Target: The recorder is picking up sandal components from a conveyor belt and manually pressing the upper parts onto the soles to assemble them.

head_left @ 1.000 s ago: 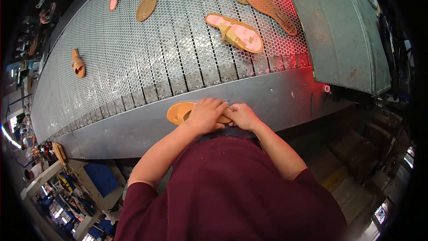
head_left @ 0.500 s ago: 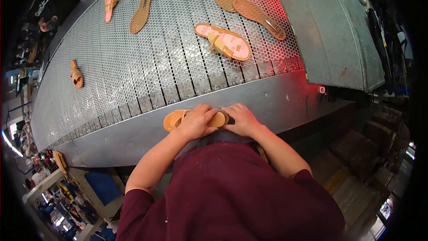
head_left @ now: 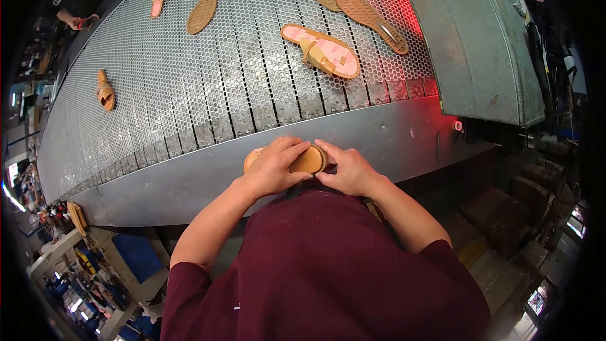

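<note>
A tan sandal [head_left: 308, 160] is held level in front of my body, over the near metal edge of the conveyor. My left hand [head_left: 276, 165] wraps round its middle, fingers across the top, so the strap is mostly hidden. At the heel end, my right hand [head_left: 346, 167] grips the rounded rim between thumb and fingers. Beyond my hands, a sandal upper with a pink footbed [head_left: 326, 52] lies on the mesh. Two brown patterned soles [head_left: 372, 22] rest to its right and behind it, tread side up.
The mesh conveyor belt [head_left: 246, 82] spans the far side, bordered by a metal ledge [head_left: 189, 173]. On the right stands a grey-green metal housing [head_left: 476, 44] lit red at its edge. Another sole [head_left: 206, 3] and a small sandal [head_left: 105, 91] lie farther left. A co-worker's hand [head_left: 72, 20] shows at upper left.
My right hand has closed more firmly round the heel end, and the sandal has shifted slightly right. The view has tilted a little; the pieces on the belt appear higher.
</note>
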Available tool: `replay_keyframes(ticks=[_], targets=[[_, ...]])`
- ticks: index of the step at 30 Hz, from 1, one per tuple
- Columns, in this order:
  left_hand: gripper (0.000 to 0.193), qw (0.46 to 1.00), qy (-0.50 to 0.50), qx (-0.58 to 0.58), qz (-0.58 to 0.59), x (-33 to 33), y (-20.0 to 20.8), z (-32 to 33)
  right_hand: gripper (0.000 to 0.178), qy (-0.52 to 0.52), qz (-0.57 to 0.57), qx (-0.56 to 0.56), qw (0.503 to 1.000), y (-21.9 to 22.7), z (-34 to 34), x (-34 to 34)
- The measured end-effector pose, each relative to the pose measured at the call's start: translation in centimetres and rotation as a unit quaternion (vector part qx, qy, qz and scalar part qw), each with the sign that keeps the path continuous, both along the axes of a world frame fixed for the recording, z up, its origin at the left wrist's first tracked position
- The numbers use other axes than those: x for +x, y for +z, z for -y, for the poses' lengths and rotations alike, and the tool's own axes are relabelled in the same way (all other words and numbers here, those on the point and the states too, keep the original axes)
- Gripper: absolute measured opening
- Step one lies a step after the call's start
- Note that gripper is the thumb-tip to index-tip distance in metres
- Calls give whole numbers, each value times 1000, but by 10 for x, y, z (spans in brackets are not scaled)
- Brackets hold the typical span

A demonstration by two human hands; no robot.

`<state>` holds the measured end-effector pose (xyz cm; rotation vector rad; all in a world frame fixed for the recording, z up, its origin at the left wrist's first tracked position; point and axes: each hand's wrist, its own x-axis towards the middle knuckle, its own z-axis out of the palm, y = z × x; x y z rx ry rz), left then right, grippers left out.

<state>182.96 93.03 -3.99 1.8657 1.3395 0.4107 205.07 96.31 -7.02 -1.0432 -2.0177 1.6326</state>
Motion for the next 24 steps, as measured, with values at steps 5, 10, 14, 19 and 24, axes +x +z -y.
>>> replay_keyframes(ticks=[5,10,14,19,24], targets=[[63,1000,-9,19,3,0,-2,4,63,-6,14,-7,1000,5,4,-3],[63,998,-10,52,16,-1,-9,11,65,32,95,-46,994,21,-1,-7],[62,995,-8,102,11,2,-16,16,58,3,56,-14,998,19,3,-11],[64,989,12,144,16,9,-20,19,43,-65,62,15,996,16,6,-17],[68,983,36,180,-9,20,-13,12,36,-84,3,87,993,16,-6,-11]])
